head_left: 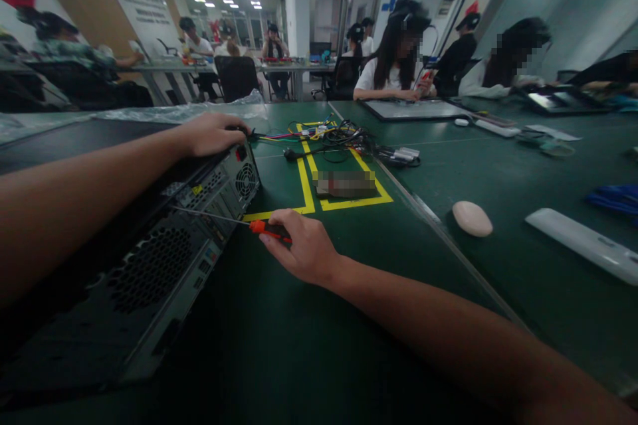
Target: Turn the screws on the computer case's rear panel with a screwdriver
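Note:
A black desktop computer case (149,265) lies on its side on the green table (309,339), its vented rear panel facing me. My left hand (212,134) rests on the case's far top corner, fingers curled over the edge. A screwdriver with a red and black handle (269,230) is gripped in my right hand (304,249). Its thin metal shaft (209,214) points left and reaches the rear panel of the case.
A tangle of cables (339,139) lies inside a yellow taped rectangle (305,186) behind the case. A pale mouse (472,218) and a white keyboard (583,244) lie to the right. Other people (396,63) sit working at the far side and at tables beyond.

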{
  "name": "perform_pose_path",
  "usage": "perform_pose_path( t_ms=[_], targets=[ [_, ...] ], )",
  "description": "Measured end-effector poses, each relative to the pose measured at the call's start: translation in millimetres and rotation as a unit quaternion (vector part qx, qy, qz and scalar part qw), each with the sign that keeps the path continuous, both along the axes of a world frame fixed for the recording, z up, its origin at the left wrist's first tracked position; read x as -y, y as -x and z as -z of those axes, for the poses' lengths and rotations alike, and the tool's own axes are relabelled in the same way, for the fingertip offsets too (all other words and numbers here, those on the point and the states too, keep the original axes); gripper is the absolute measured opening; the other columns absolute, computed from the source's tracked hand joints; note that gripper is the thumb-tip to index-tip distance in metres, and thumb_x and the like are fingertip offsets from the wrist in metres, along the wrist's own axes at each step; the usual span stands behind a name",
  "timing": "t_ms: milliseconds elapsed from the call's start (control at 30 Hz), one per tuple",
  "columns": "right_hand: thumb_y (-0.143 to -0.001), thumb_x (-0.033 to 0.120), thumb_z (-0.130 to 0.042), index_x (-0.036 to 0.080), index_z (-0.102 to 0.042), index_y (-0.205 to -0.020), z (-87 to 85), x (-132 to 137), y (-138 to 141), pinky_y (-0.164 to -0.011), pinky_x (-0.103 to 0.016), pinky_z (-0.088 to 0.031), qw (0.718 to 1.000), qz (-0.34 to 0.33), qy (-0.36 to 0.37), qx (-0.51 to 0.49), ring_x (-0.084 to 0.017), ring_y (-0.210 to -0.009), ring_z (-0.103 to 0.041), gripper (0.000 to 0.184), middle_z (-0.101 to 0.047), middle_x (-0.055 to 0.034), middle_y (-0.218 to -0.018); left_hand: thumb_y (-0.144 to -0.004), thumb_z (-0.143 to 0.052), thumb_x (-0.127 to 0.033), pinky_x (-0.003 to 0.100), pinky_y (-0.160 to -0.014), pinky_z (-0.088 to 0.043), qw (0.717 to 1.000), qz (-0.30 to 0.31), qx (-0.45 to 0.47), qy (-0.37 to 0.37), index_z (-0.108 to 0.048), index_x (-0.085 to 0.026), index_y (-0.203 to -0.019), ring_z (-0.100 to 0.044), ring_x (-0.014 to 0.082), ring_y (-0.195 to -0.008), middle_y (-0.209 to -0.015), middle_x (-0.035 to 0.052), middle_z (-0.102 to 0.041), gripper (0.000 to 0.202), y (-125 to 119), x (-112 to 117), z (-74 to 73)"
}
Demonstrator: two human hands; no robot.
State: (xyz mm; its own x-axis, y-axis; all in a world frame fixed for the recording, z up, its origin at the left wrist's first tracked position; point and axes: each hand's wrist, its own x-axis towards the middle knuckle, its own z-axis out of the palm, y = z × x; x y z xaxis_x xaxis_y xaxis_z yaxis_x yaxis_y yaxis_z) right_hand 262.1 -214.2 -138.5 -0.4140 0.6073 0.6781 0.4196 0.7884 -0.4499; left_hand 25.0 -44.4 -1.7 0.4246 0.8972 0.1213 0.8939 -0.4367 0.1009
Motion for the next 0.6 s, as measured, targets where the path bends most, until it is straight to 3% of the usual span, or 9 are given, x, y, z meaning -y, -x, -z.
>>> perform_pose_path(
  t_ms=[600],
  targets=[
    [-0.103,0.042,-0.053,0.021,-0.056,-0.116,-1.0,-0.4,-1.6,-0.073,-0.031,-0.049,1.0,0.003,-0.004,0.024,-0.017,-0.085,-0.067,0.025,-0.071,-0.0063,-0.103,-0.082,-0.037,-0.05,0.043,-0.103,-0.044,1.0,-0.012,0.001,-0.003,-0.069,-0.012,-0.13,-0.062,0.031,-0.11,-0.123,0.0144,-0.069,0.069,-3.7,4.7,-1.6]
  ],
)
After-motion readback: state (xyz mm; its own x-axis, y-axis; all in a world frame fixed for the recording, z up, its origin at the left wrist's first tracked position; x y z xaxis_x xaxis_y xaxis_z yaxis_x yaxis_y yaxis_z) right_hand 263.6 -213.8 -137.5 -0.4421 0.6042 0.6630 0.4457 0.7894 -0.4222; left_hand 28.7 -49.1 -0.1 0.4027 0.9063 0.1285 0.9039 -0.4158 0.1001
